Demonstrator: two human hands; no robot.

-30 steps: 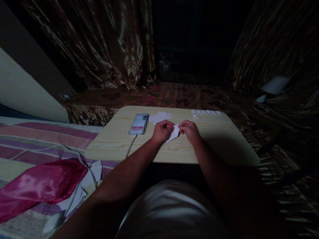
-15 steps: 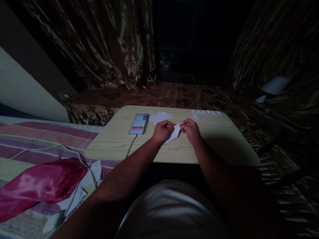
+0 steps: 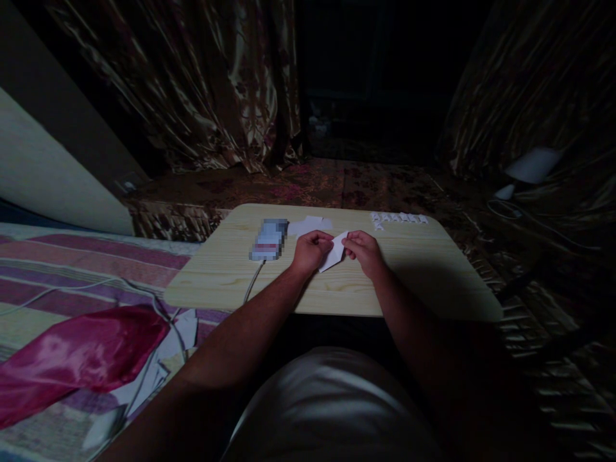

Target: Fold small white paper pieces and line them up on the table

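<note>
L hand (image 3: 310,251) holds, R hand (image 3: 364,249) re-pinches: white paper (image 3: 332,259), ctr frame.
Ctr-left: pixelated device (image 3: 268,240) + loose sheets (image 3: 304,225) behind, approx same vs 0.5s ago. L hand fingers closed on paper's left side, abt same spot. Paper's top corner now shows past R fingertips; prev frame they covered it. R hand thumb + fingers pinch right edge, a bit further left than prev. Prob a regrip, so paper's still mid-handling. Upper right: small white pieces (image 3: 399,219), no chg.

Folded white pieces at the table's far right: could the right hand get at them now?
Probably yes: only tabletop shows between the right hand and the folded pieces, though it holds a paper.
</note>
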